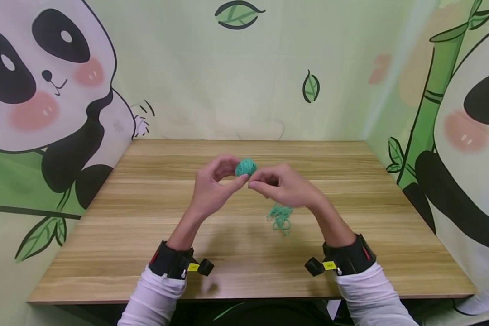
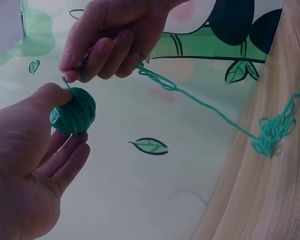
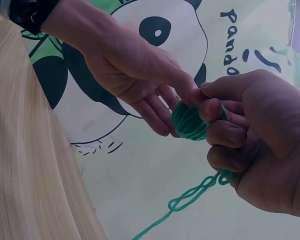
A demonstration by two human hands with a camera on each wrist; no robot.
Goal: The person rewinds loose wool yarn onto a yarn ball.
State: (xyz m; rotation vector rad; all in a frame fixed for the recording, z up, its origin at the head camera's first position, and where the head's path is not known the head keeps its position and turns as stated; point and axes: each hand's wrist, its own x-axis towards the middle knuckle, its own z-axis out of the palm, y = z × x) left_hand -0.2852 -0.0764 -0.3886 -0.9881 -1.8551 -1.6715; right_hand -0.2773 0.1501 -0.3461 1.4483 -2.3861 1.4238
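Above the table, my left hand (image 1: 216,188) holds a small ball of green yarn (image 1: 246,167) between thumb and fingers. Close on its right, my right hand (image 1: 287,184) pinches the strand coming off the ball, thumb against forefinger, as the left wrist view shows. The other fingers of that hand are curled, and looped yarn (image 3: 200,190) trails out below them in the right wrist view. From there a strand runs down to a loose tangle of green yarn (image 2: 275,130) lying on the table. In the head view the right hand partly covers the tangle (image 1: 281,218).
The wooden table (image 1: 146,235) reaches back to a wall covering (image 1: 187,81) printed with pandas, leaves and bamboo. A black band with a small camera is strapped round each wrist. The table's front edge lies under the forearms.
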